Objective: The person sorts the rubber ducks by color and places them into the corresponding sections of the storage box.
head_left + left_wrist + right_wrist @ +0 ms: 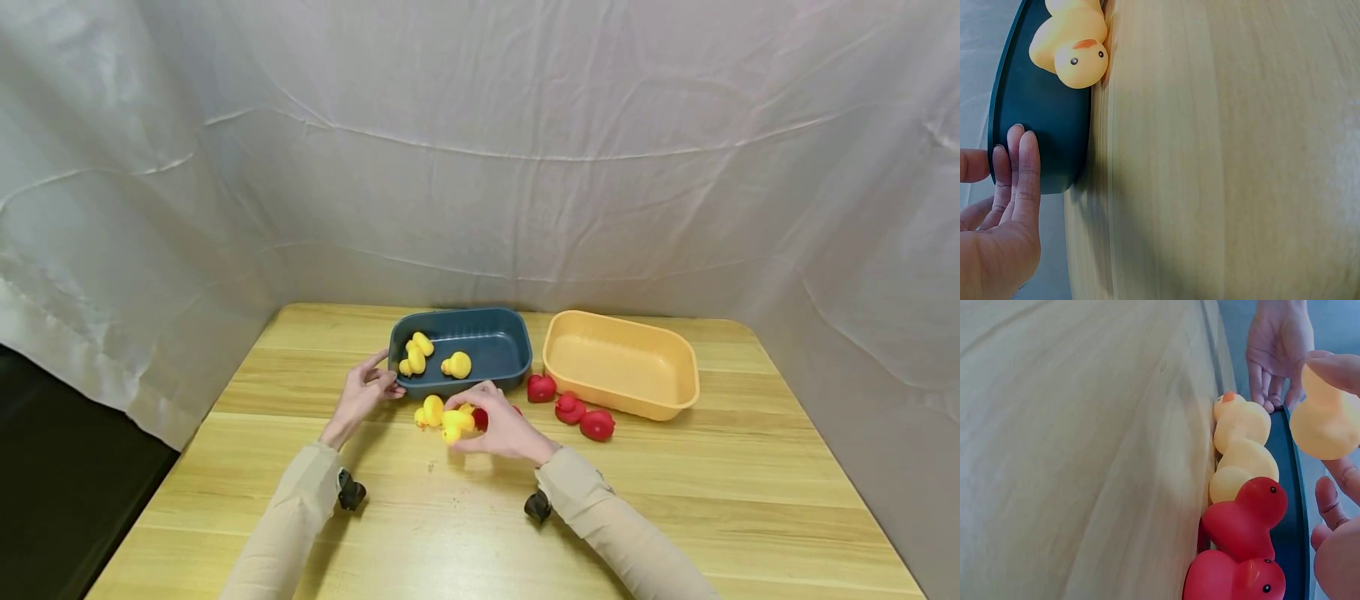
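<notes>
My right hand (498,425) pinches a yellow rubber duck (1325,425) between thumb and fingers, above the table in front of the dark blue bin (491,350). Just beyond that hand a row of ducks lies along the bin's front wall: a yellow duck (430,412), another yellow one, and red ducks (1244,519), partly hidden by the hand in the head view. My left hand (363,396) holds the bin's left front corner, its fingers (1025,181) lying along the outer wall. Inside the bin lie yellow ducks (457,365), two of them together at the left end.
An orange-yellow bin (622,367) stands to the right of the blue one, with no ducks visible inside. Red ducks (597,425) lie on the wooden table (675,500) in front of it. Behind the table hangs a pale curtain (525,167).
</notes>
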{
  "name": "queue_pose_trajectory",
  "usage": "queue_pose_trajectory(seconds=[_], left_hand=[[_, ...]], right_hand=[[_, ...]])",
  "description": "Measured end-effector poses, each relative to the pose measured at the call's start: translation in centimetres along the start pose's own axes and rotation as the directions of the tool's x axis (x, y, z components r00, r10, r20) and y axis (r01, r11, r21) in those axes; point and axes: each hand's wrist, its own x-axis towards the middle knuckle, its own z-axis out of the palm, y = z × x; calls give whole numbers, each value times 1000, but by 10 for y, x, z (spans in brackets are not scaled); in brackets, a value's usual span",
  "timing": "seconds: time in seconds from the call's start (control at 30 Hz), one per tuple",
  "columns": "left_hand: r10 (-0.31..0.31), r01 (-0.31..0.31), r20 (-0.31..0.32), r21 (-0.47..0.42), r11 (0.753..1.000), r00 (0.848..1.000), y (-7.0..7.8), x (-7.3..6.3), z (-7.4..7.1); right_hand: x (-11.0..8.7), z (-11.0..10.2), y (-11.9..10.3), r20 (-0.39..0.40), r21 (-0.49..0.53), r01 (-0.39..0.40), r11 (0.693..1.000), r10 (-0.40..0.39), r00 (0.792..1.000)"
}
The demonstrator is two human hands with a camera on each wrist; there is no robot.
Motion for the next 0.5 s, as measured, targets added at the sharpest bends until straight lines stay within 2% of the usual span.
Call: queue_pose_trajectory(seconds=[0.2, 0.5], left_hand=[[2, -2, 4, 9, 1000, 1000, -2, 1, 0], [7, -7, 0, 21, 1000, 1000, -2, 2, 0]], right_hand=[[2, -1, 0, -69, 105, 14, 994, -6, 998], [5, -4, -3, -149, 262, 25, 965, 15, 989]])
